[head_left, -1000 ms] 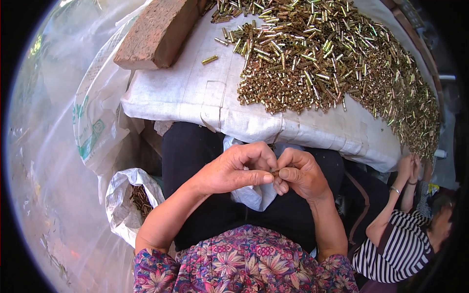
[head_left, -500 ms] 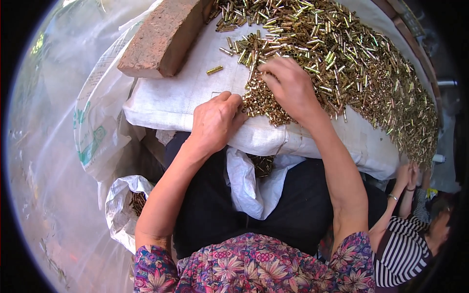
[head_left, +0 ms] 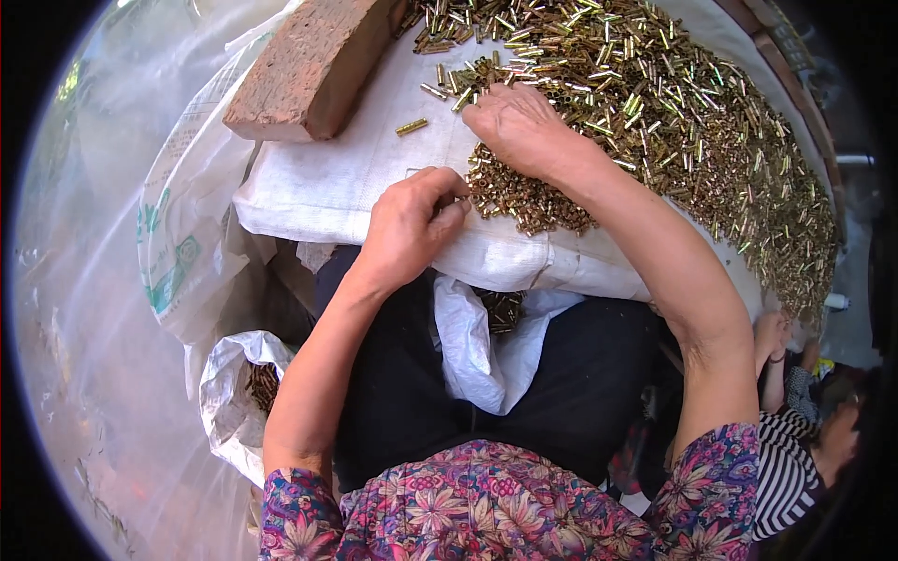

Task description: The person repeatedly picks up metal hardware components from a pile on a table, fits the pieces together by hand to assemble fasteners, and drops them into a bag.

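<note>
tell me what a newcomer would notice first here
Most likely the big heap of shiny gold-coloured tubes, spread across the upper right of the white-covered surface. Next comes the rough reddish brick at the upper left, with a lone tube lying to its right. Lower down, an open white bag at the left holds small brownish pieces.

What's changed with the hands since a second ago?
The left hand moved forward to the near edge of the white cloth, the right hand forward onto the left part of the brass pile. Whether either holds anything is unclear. The brick and lone brass tube stayed put.
</note>
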Motion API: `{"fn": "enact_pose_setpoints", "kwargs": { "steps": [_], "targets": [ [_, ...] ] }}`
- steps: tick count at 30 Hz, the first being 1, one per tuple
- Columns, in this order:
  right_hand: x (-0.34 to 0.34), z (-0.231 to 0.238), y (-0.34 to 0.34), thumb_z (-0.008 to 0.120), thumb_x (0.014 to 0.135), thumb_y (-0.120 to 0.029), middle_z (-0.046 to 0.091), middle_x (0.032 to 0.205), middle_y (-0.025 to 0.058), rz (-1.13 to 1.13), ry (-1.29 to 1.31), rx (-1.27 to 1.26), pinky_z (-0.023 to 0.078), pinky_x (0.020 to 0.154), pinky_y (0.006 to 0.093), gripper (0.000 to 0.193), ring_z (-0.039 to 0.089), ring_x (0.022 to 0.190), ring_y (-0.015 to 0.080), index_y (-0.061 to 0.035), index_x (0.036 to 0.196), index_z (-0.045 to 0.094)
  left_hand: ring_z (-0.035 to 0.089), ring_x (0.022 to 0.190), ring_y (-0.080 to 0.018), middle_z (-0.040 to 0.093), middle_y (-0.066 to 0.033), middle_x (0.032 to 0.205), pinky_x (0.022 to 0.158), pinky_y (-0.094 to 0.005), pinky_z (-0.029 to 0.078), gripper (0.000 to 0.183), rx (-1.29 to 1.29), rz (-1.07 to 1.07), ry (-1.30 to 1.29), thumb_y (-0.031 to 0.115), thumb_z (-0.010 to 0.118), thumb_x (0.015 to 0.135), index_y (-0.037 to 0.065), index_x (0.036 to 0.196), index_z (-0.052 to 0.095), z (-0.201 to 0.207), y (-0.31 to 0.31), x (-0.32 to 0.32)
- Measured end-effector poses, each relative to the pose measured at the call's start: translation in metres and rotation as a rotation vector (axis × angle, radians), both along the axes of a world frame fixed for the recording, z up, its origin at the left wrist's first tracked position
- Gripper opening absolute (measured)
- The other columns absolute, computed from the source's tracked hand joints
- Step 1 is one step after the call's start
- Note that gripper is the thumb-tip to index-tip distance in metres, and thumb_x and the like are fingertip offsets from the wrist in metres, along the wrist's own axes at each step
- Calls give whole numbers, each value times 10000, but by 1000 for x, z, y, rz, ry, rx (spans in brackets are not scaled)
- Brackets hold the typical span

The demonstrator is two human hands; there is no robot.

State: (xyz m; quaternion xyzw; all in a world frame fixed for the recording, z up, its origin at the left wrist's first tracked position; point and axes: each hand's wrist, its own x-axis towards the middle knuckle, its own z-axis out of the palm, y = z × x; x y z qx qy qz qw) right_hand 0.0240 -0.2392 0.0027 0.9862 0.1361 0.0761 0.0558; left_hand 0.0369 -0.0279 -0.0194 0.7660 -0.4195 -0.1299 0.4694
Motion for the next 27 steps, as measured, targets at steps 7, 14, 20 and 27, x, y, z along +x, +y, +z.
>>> {"fn": "enact_pose_setpoints", "kwargs": {
  "steps": [7, 14, 20, 27],
  "targets": [
    [-54, 30, 2, 608, 848, -34, 653, 799, 92, -295, 45, 784, 514, 633, 325, 140, 644, 703, 223, -5, 983, 584, 637, 769, -105, 669, -63, 901, 673, -248, 516, 93, -288, -29, 852, 62, 607, 892, -7, 954, 601, 22, 21, -16],
    [-135, 15, 43, 613, 929, -109, 613, 780, 34, -441, 49, 1953, 502, 610, 235, 102, 602, 652, 108, -22, 980, 594, 657, 801, -128, 664, -86, 924, 722, -249, 536, 158, -330, -133, 988, 81, 597, 940, -19, 1063, 600, 26, 21, -40],
    [-152, 14, 62, 597, 940, -98, 627, 797, 49, -435, -18, 2055, 513, 620, 243, 74, 608, 652, 114, -29, 967, 595, 644, 801, -113, 648, -51, 895, 728, -247, 530, 185, -347, -88, 962, 81, 591, 944, -20, 1098, 584, 35, 14, -58],
    [-162, 12, 68, 567, 946, -79, 615, 810, 63, -427, 49, 2172, 530, 627, 260, 61, 620, 661, 131, -23, 970, 575, 636, 764, -103, 637, -37, 866, 695, -236, 519, 120, -376, -149, 1004, 105, 621, 931, 8, 985, 578, 28, 16, -59]
  ]
}}
